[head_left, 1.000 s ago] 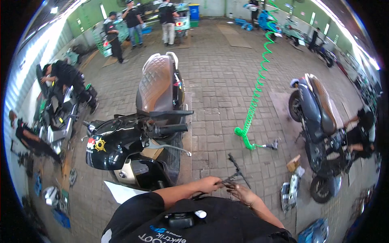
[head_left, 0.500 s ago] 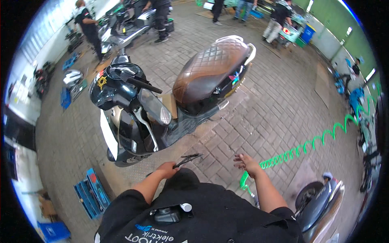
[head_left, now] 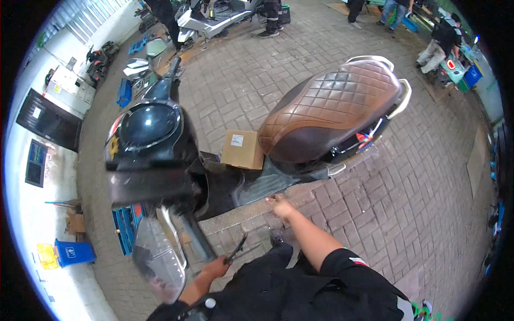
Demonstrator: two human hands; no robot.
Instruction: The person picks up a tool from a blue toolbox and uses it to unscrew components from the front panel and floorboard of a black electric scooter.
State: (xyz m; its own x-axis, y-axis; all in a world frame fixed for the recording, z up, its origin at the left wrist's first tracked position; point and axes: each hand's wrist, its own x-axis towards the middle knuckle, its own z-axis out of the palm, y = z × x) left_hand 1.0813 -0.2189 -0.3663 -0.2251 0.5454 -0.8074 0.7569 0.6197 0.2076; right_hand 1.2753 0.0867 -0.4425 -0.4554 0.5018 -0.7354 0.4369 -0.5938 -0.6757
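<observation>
My left hand [head_left: 215, 266] is closed around a thin black object [head_left: 236, 249] whose kind I cannot make out; it sticks out past the fingers. Close by that hand are the scooter's clear-looking mirror [head_left: 159, 261], blurred, and a brake lever [head_left: 172, 235]. My right hand [head_left: 279, 206] hangs in front of the footboard [head_left: 267, 188] with its fingers apart and nothing seen in them. The black scooter [head_left: 147, 128] stands across my front, its quilted brown seat [head_left: 332, 101] to the right. A cardboard box [head_left: 242, 150] rests on the footboard against the seat.
A blue toolbox [head_left: 127, 227] lies open on the brick floor behind the scooter's front. Blue and yellow bins [head_left: 75, 253] stand along the left wall. Several people work at the back near a white scooter [head_left: 214, 18]. Part of a green coiled hose [head_left: 425, 311] shows at lower right.
My view has come nearer the scooter and the cardboard box shows fully. My right hand has moved left and forward, toward the footboard. The left hand still holds the black object, now lower.
</observation>
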